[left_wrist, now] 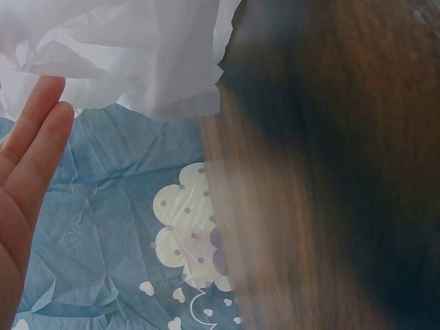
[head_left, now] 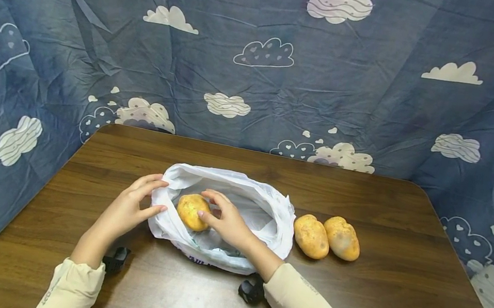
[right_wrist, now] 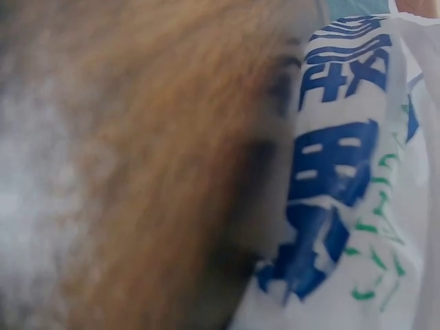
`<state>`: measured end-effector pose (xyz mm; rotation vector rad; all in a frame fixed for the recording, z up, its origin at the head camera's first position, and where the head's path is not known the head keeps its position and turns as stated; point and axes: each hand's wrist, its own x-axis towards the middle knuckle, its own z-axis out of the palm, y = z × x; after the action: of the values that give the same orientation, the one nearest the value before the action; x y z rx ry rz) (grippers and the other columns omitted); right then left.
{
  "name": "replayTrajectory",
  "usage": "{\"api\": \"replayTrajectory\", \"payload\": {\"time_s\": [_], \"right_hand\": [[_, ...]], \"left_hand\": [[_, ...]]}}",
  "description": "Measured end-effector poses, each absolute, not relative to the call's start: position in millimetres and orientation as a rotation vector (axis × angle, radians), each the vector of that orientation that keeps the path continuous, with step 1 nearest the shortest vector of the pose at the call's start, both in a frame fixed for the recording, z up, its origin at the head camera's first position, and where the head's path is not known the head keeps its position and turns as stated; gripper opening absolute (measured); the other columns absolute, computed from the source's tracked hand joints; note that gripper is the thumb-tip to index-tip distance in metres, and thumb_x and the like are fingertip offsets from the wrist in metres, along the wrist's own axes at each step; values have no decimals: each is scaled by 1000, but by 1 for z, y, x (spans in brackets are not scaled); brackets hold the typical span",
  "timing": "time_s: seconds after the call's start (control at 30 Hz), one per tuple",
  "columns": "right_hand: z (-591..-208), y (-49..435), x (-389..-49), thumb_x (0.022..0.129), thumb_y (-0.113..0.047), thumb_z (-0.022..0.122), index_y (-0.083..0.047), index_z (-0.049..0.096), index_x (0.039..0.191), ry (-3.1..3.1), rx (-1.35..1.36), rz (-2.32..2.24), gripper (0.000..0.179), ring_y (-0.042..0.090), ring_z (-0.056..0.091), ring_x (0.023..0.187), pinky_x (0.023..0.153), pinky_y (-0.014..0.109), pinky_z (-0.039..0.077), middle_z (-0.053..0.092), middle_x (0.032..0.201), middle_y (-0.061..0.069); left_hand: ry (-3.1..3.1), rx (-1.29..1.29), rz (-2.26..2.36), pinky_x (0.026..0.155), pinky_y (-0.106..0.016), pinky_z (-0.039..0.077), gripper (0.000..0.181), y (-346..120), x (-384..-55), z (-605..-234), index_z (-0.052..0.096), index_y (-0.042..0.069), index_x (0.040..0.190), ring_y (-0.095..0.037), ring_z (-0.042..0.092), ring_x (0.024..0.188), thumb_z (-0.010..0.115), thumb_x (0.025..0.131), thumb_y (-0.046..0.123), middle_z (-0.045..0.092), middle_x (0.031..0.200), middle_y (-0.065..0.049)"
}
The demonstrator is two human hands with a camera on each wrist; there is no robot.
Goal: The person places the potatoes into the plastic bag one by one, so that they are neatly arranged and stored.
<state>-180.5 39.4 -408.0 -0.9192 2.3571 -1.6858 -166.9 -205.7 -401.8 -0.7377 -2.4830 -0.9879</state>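
A white plastic bag lies with its mouth spread wide, one potato inside near the left wall. My right hand reaches over the near rim and holds that potato by its right side, thumb and fingers against it. At the bag's left rim, my left hand touches the plastic with spread, fairly straight fingers. The left wrist view shows two of its straight fingers against the bag. Blue and green print marks the bag's side in the right wrist view.
Two more potatoes, one nearer and one farther right, lie side by side just right of the bag. Everything rests on a brown wooden table. A blue cloth with clouds hangs behind it.
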Motion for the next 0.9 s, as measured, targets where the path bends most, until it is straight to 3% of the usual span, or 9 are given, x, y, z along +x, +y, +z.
{"api": "replayTrajectory", "payload": {"time_s": [0.27, 0.5, 0.7, 0.9], "right_hand": [[-415, 49, -183, 88, -19, 58, -3, 45, 128, 2521, -1059, -1583, 45, 20, 42, 118, 94, 36, 41, 42, 133, 8], [-364, 58, -154, 86, -3, 58, 6, 43, 126, 2555, -1091, -1597, 44, 32, 43, 115, 95, 44, 39, 45, 127, 22], [-354, 73, -151, 85, 0, 58, 7, 44, 126, 2640, -1137, -1637, 44, 29, 43, 116, 95, 40, 39, 47, 126, 20], [-348, 93, -150, 85, 3, 56, 10, 40, 126, 2660, -1097, -1702, 44, 36, 43, 114, 96, 43, 38, 44, 127, 24]], "left_hand": [[-2462, -744, -1006, 77, -39, 50, 48, -207, -167, -402, 57, 0, 113, -29, 53, 98, 75, 69, -1, 48, 121, -19], [-2460, -745, -999, 78, -36, 50, 49, -206, -167, -404, 57, 0, 113, -27, 52, 100, 76, 68, 1, 48, 121, -19], [-2466, -745, -997, 77, -39, 50, 47, -206, -167, -402, 57, 0, 114, -28, 54, 98, 75, 70, 0, 48, 121, -19], [-2473, -736, -996, 77, -39, 50, 48, -207, -167, -402, 57, 0, 113, -28, 54, 97, 75, 69, 0, 48, 122, -19]]}}
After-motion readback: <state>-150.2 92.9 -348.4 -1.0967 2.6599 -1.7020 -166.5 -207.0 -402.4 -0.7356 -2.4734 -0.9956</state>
